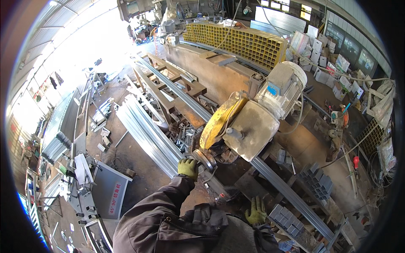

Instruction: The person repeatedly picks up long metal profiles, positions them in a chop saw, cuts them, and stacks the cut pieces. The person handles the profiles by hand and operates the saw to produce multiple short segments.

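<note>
Steel bars (291,198) pass under the saw (252,128), long axis 10:30 to 4:30. Left hand (188,168) curls beside a round metal piece (206,160); its hold I cannot tell. Right hand (255,212), fingers slightly spread, sits at the bars' 8 o'clock, a gap off their edge.

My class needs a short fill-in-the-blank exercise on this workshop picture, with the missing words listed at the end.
1. The left hand and right hand both wear yellowish-green ____.
2. The big curved guard is coloured ____.
3. The grey motor bears a bright ____ patch.
4. The hand nearer the guard is the ____ one.

Missing words: gloves; yellow; blue; left.
</note>
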A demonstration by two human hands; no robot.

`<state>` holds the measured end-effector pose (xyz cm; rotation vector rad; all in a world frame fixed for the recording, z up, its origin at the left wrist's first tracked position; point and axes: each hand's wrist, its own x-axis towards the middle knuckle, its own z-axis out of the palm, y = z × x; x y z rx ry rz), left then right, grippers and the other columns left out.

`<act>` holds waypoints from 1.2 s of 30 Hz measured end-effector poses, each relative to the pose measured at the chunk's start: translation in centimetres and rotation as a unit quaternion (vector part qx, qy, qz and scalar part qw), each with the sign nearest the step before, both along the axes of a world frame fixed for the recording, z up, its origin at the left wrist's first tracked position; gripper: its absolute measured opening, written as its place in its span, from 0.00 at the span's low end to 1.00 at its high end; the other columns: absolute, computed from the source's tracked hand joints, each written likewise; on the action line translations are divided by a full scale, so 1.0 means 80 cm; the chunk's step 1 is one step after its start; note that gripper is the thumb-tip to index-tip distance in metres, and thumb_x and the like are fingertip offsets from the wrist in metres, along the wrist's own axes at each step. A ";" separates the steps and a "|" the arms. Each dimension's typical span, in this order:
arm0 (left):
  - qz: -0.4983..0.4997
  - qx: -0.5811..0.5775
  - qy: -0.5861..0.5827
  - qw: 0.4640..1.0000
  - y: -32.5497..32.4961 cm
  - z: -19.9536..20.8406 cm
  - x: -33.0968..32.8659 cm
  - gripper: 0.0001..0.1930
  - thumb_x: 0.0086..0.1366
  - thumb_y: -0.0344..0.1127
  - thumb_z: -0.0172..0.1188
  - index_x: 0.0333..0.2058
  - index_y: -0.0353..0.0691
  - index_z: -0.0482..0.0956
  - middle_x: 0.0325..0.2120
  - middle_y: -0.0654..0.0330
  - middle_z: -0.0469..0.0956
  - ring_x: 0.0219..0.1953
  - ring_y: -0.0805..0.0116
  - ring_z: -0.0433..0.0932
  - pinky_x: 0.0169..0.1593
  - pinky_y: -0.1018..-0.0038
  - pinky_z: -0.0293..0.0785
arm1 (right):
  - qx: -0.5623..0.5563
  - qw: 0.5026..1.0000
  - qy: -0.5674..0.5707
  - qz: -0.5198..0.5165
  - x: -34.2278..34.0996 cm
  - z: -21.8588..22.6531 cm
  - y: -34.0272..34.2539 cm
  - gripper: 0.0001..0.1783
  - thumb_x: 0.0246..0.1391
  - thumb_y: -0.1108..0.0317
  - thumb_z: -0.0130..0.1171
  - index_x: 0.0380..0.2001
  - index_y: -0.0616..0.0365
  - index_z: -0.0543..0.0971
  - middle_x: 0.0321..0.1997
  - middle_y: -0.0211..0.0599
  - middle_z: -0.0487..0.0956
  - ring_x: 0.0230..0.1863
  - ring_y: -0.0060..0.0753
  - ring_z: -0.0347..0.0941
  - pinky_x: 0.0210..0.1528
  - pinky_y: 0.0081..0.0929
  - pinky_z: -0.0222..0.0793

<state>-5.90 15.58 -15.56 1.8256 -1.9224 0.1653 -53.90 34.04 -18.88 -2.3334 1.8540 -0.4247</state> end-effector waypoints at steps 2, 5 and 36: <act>0.000 0.015 0.003 1.000 0.000 0.001 0.001 0.14 0.77 0.52 0.70 0.49 0.51 0.93 0.49 0.56 0.95 0.56 0.43 0.90 0.65 0.43 0.79 | 0.007 1.000 0.000 -0.001 0.000 -0.002 0.001 0.46 0.68 0.48 0.68 0.83 0.58 0.76 0.93 0.53 0.66 0.91 0.67 0.61 0.88 0.63 0.64; 0.000 0.008 -0.007 1.000 0.000 0.002 0.001 0.14 0.76 0.52 0.70 0.49 0.51 0.93 0.48 0.56 0.95 0.56 0.43 0.90 0.64 0.43 0.79 | 0.013 1.000 0.013 -0.003 0.001 -0.001 0.001 0.47 0.68 0.47 0.68 0.84 0.58 0.76 0.93 0.52 0.66 0.91 0.67 0.62 0.88 0.62 0.64; -0.015 -0.105 0.046 0.993 -0.022 -0.074 0.025 0.36 0.78 0.57 0.70 0.72 0.35 0.82 0.69 0.40 0.84 0.71 0.31 0.80 0.79 0.41 0.72 | 0.009 0.998 0.000 -0.067 0.028 -0.010 -0.001 0.46 0.67 0.49 0.69 0.85 0.52 0.76 0.93 0.51 0.67 0.90 0.67 0.64 0.88 0.62 0.66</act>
